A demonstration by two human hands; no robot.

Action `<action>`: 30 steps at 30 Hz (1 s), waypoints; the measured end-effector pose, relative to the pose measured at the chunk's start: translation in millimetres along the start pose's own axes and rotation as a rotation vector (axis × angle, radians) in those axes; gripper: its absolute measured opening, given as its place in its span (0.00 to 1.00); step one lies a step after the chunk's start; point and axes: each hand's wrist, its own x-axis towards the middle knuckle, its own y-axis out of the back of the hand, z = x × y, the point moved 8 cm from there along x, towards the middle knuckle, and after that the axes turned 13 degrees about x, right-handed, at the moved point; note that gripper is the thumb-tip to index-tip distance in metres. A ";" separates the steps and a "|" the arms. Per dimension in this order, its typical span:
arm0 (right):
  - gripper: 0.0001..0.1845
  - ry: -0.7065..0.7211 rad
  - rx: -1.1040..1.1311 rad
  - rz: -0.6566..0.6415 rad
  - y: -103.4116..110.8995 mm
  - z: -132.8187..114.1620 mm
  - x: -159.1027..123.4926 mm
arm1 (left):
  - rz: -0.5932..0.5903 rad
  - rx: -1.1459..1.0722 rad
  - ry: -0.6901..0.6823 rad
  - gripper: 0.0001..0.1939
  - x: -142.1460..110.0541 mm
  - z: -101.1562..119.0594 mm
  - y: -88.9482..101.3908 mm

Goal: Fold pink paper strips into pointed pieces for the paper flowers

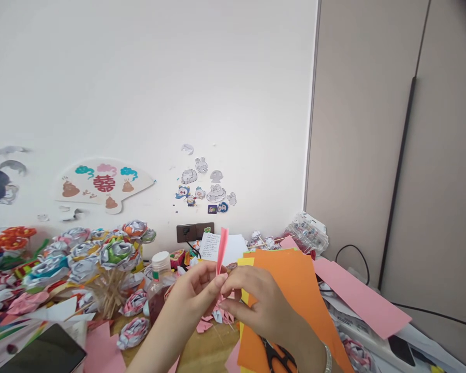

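A folded strip of pink paper [222, 251] stands upright between my hands, above the table. My left hand [202, 287] pinches it between thumb and fingers. Close against the left thumb, my right hand [252, 295] has its fingers curled at the lower end of the strip; its fingertips partly hide that end. Under the hands lie small pink and white paper scraps [204, 325]. Below my right wrist, black-handled scissors [274, 357] rest on orange paper sheets [287, 280], partly covered by the arm.
Left of my hands stand a bottle with a white cap [161, 261] and a bunch of rolled paper flowers [118, 254] on sticks. A dark-screened phone [46, 352] lies front left. Pink sheets [367, 295] and a cable [431, 312] are at right. Behind rises a white wall [233, 93].
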 end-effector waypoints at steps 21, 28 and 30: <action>0.08 -0.118 0.033 0.041 12.6 5.3 1.6 | -0.134 0.227 -0.073 0.18 -5.1 5.5 -15.4; 0.12 -0.029 -0.097 0.024 13.0 1.6 1.0 | -0.056 0.220 -0.095 0.19 -6.1 5.5 -10.6; 0.10 0.005 -0.125 0.046 15.7 0.7 0.9 | -0.047 0.185 -0.081 0.19 -6.2 4.1 -9.1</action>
